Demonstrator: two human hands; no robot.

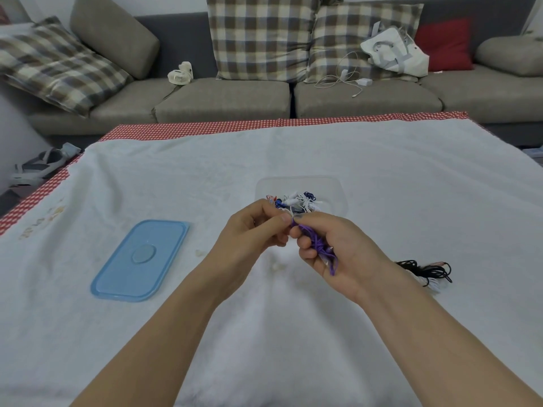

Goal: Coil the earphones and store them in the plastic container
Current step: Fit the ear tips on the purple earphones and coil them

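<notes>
the blue lid (pixel 141 259) lies left on the worktop (pixel 382 177). the left hand (pixel 252 230) pinches the end of the purple earphones (pixel 318 248), bundled in the curled right hand (pixel 332 251), just before the clear container (pixel 338 189). black earphones (pixel 426 267) lie right.

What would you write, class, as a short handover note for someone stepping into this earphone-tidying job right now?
Right hand grips the purple earphones, mostly coiled. Left hand pinches the cord's end at the top of the bundle.
The clear plastic container lies open behind the hands, with several coiled earphones inside. The blue lid lies to the left.
The black earphones wait on the cloth to the right.
Left: finish the purple coil, store it, coil the black pair, close the lid.
</notes>
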